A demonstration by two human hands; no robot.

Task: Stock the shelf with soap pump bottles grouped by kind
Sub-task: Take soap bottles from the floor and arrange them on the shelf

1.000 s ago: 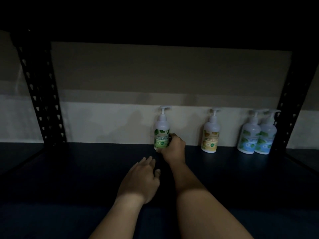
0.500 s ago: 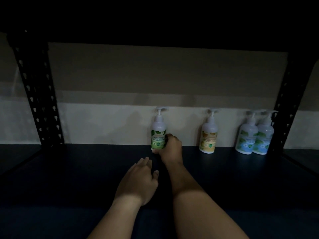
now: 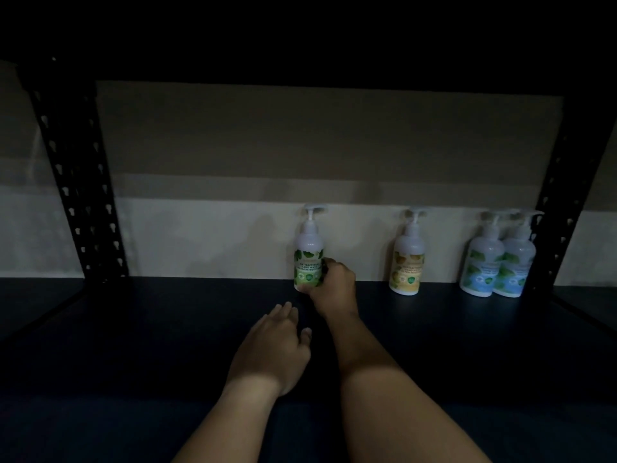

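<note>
Barely shifted since before, my right hand [image 3: 334, 284] still grips the green-label soap pump bottle [image 3: 309, 253] at the far wall, left hand [image 3: 273, 349] relaxed; next I release it.

we note the shelf board [image 3: 167, 329] as a dark, matt surface with a faint sheen near the bottles. the uprights [image 3: 80, 195] look like black painted metal, punched with keyhole slots. the green-label bottle [image 3: 307, 248], gripped by our right hand [image 3: 335, 289], reads as smooth white plastic with a glossy printed label; its pump head is white plastic too. the yellow-label bottle [image 3: 408, 259] and the two blue-label bottles [image 3: 497, 262] show the same smooth plastic finish. the wall [image 3: 233, 145] behind appears matt and painted.
</note>
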